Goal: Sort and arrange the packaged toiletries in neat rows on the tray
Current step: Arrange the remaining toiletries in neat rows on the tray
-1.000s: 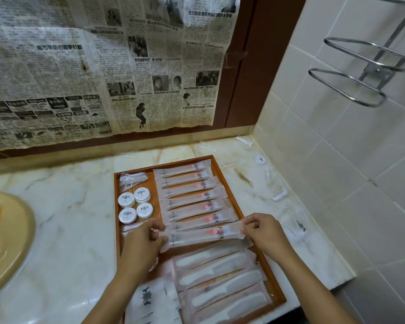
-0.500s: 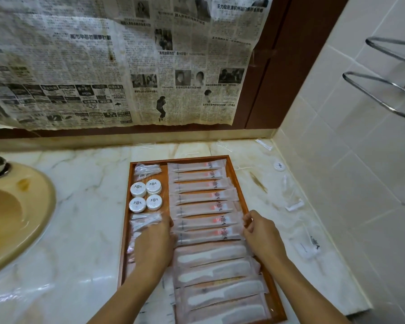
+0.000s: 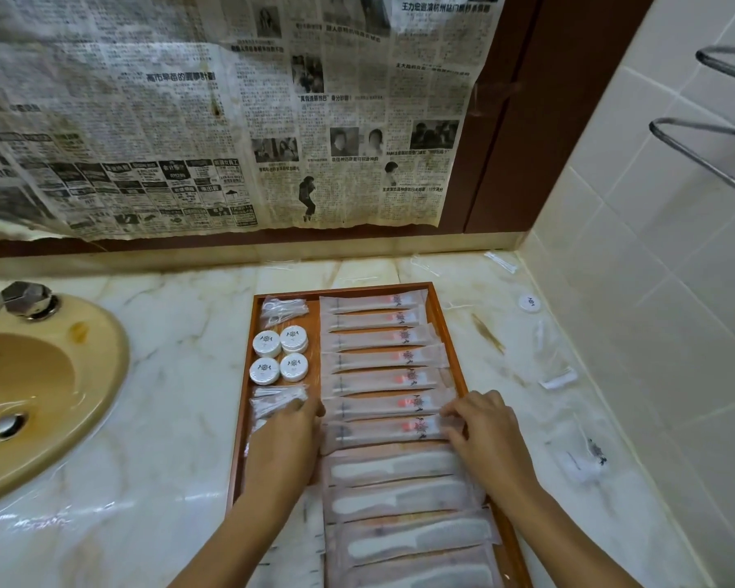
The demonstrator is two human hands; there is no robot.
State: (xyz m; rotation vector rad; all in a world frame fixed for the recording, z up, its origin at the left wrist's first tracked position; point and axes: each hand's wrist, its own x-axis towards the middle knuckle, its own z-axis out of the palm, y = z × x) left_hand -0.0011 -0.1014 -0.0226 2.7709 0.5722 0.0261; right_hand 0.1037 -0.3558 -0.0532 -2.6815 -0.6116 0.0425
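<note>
- The wooden tray sat on the marble worktop beside the sink, and the packaged toiletries lay in it in rows.
- The left hand and the right hand met the two ends of the nearest toothbrush packet, the seventh in a stack of like packets, probably to square it with its neighbours.
- The right hand's fingers pinched that packet's end; the left hand's fingertips lay against the other end, but whether they gripped or only pressed could not be told.
- Comb packets filled the rows nearer the person, so each kind kept its own block.
- Four round white tubs sat in a square at the tray's left, between clear sachets.
- The left hand hid part of the lower sachets, the bottom edge cut off the last comb packets, and the loose wrappers on the worktop were too faint to identify.
</note>
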